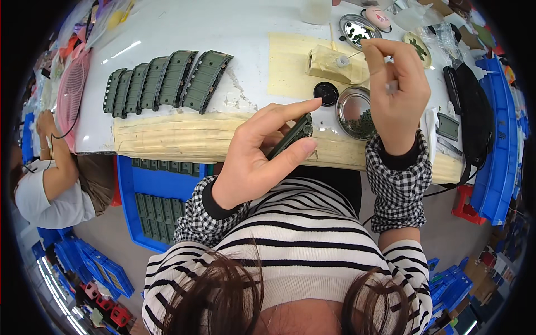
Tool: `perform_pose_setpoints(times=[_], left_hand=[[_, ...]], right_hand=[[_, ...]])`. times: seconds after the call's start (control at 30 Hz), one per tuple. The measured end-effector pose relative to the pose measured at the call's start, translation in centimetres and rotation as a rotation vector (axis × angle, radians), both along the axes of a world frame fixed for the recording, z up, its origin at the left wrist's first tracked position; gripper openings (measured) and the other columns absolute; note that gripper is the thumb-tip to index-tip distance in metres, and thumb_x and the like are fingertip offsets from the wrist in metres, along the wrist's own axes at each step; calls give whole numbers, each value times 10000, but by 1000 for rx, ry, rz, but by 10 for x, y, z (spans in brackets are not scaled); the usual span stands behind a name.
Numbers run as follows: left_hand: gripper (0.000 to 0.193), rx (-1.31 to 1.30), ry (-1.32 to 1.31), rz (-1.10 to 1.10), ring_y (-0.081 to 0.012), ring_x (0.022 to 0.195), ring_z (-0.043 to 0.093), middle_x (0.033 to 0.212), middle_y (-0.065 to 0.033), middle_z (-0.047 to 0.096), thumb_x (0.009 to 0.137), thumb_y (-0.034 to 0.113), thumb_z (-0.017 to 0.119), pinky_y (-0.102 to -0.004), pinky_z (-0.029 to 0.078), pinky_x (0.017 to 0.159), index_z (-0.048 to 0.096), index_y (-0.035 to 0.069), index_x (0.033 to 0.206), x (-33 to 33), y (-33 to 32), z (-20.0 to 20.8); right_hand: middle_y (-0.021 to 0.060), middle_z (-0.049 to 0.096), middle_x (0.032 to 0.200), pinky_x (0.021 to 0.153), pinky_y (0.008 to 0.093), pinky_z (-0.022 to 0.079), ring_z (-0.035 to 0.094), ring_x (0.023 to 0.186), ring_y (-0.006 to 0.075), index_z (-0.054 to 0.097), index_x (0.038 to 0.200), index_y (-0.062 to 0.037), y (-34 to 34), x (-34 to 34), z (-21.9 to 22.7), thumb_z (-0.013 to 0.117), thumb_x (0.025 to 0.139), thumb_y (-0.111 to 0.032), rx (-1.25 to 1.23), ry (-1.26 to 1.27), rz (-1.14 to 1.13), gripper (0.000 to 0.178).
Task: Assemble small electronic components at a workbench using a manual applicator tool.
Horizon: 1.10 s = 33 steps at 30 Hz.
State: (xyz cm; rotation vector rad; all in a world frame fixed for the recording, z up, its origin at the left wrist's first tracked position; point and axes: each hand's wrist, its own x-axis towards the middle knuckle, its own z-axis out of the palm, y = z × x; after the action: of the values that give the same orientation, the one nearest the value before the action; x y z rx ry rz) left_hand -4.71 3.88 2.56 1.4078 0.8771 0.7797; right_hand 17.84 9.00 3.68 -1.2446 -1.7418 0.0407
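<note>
My left hand (249, 156) grips a dark green plastic piece (290, 137) between thumb and fingers, tilted on edge above the table's front edge. The index finger stretches past it. My right hand (397, 86) is raised and pinches a thin needle-like stick (355, 54). The stick's far end is at the white neck of a small bottle (342, 61), set in a block wrapped in yellowish tape (321, 66). Beneath the right hand stands a round metal dish (341, 107) with small dark green bits, partly hidden by the hand. A round black lid (325, 94) lies between both hands.
A row of several curved green pieces (151, 84) lies at the table's left. Another metal dish (345, 23) with small dark parts is at the back. A blue crate (129, 209) with green pieces stands below left. Another person (56, 187) sits far left; a black pouch (473, 106) lies right.
</note>
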Motion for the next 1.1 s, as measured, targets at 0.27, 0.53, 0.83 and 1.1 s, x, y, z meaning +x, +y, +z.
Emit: perform_pose_setpoints(times=[0.27, 0.53, 0.83, 1.1], left_hand=[[482, 89, -58, 111, -90, 843, 497, 1020, -42, 569, 898, 86, 681, -207, 467, 723, 574, 60, 1367, 2, -1, -6], [478, 80, -151, 125, -93, 841, 532, 1012, -46, 584, 899, 97, 693, -217, 470, 705, 585, 80, 1364, 9, -1, -6], [496, -11, -305, 14, -120, 1079, 564, 1255, -93, 589, 976, 115, 594, -253, 466, 903, 467, 21, 1446, 4, -1, -17], [536, -161, -607, -98, -187, 1299, 487, 1447, -155, 491, 1065, 254, 441, -314, 370, 1093, 336, -64, 1484, 3, -2, -24]], right_hand=[[77, 615, 833, 503, 259, 439, 582, 649, 153, 711, 1062, -38, -30, -12, 8, 709, 833, 27, -88, 0, 31, 239], [110, 625, 846, 547, 281, 490, 612, 634, 192, 699, 1103, -7, -65, -35, 2, 733, 786, 44, -170, 116, 320, 323], [116, 635, 857, 556, 301, 505, 620, 645, 223, 699, 1127, -8, -65, -28, 6, 773, 756, 3, -106, 34, 304, 379], [104, 641, 841, 540, 308, 498, 620, 639, 228, 711, 1114, -20, -66, -22, 6, 801, 716, -16, -47, -60, 217, 408]])
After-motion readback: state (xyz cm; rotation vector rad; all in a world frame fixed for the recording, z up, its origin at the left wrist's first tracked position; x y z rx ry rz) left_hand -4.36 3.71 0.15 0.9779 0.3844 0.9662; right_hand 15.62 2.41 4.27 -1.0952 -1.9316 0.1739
